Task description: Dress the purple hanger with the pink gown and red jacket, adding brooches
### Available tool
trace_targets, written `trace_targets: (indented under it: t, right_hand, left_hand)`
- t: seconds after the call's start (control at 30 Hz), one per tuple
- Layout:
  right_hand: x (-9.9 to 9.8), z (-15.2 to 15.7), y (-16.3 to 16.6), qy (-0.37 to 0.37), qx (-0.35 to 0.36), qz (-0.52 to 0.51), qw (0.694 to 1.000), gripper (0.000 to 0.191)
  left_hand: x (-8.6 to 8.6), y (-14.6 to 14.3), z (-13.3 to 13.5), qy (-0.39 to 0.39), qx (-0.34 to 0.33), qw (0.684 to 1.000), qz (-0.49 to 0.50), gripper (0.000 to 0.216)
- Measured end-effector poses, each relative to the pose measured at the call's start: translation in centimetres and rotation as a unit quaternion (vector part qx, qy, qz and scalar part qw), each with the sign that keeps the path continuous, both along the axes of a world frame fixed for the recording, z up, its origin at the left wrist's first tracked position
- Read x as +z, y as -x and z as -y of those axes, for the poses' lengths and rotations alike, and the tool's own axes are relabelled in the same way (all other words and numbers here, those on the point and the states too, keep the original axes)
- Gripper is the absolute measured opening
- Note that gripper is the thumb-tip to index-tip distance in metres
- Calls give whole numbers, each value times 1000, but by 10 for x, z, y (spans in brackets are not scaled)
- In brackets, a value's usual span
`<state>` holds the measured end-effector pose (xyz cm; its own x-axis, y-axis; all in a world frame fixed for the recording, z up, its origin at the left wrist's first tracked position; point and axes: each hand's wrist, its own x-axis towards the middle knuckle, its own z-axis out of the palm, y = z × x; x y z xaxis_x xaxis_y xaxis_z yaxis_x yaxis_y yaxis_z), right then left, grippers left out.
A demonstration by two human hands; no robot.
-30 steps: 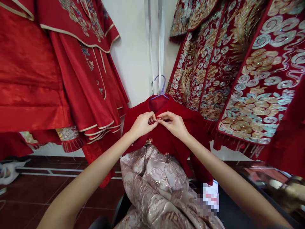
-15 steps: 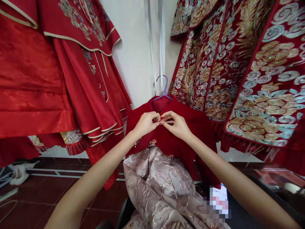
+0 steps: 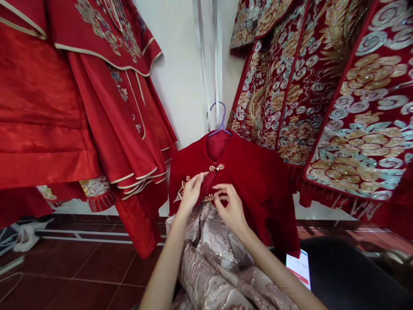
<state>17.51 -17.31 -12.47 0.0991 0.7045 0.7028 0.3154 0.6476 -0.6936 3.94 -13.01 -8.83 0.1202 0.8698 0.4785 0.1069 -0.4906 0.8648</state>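
Note:
A red velvet jacket (image 3: 254,172) lies on a purple hanger (image 3: 222,122). The beaded frog button (image 3: 216,167) at its neck looks joined across the front opening. Just below it, my left hand (image 3: 192,189) pinches the left front edge, which is slightly lifted. My right hand (image 3: 230,204) is over the other front panel, fingers loosely curled and apart, with nothing visible in them. Close to its fingertips shows a lower beaded clasp (image 3: 209,197). More beaded trim (image 3: 181,188) lies left of my left hand. Beneath the jacket spreads a shiny pinkish-silver brocade cloth (image 3: 219,254).
Red garments with pale piping (image 3: 112,112) hang at the left, and heavily embroidered red garments (image 3: 355,107) at the right. White metal poles (image 3: 216,56) rise behind the hanger. A lit phone (image 3: 298,269) lies on a black seat (image 3: 342,267). Pale shoes (image 3: 27,236) stand lower left.
Both hands have left the neck button and moved down the front, apart from each other. The neck button, hidden between my fingers before, now shows. The phone is less covered by my right arm.

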Motion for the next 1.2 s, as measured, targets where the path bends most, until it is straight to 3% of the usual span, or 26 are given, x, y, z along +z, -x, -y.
trace_targets:
  t: [0.1, 0.17, 0.27, 0.43, 0.6, 0.67, 0.77, 0.87, 0.97, 1.03, 1.13, 1.2]
  right_hand:
    - [-31, 1, 14, 51, -25, 12, 998, 34]
    - [-42, -4, 18, 42, -67, 24, 997, 39]
    - [-47, -14, 17, 23, -120, 30, 992, 29]
    - [-38, -11, 5, 30, -117, -56, 991, 20]
    - [-7, 26, 1, -56, -123, -194, 972, 24]
    - [9, 37, 8, -64, -87, -181, 977, 24]
    - [22, 33, 22, -9, -6, -96, 995, 25]
    - [19, 6, 32, 35, 35, -25, 998, 23]
    - [3, -27, 33, 60, 39, -20, 997, 22]
    - [-9, -42, 31, 73, 38, -35, 996, 22]
    - [-20, -52, 30, 68, 37, -51, 996, 23]
    - [-22, -52, 30, 59, 39, -51, 996, 23]
  left_hand:
    - [-27, -1, 19, 97, -6, 990, 106, 53]
    - [-38, -3, 29, 129, -22, 985, 111, 51]
    - [-42, -4, 36, 121, -49, 988, 77, 48]
    - [-42, -11, 34, 68, -44, 997, 8, 52]
    - [-62, -29, 31, 22, 45, 995, -82, 45]
    - [-73, -34, 30, -21, 60, 991, -121, 41]
    - [-83, -36, 26, -30, 45, 992, -115, 36]
    - [-83, -28, 24, -27, 2, 994, -104, 35]
    - [-76, -14, 23, -52, -19, 992, -116, 33]
    - [-71, -7, 24, -40, 18, 993, -107, 23]
    - [-67, 0, 26, -31, 134, 989, -58, 12]
    - [-63, 3, 27, -65, 214, 974, -30, 10]
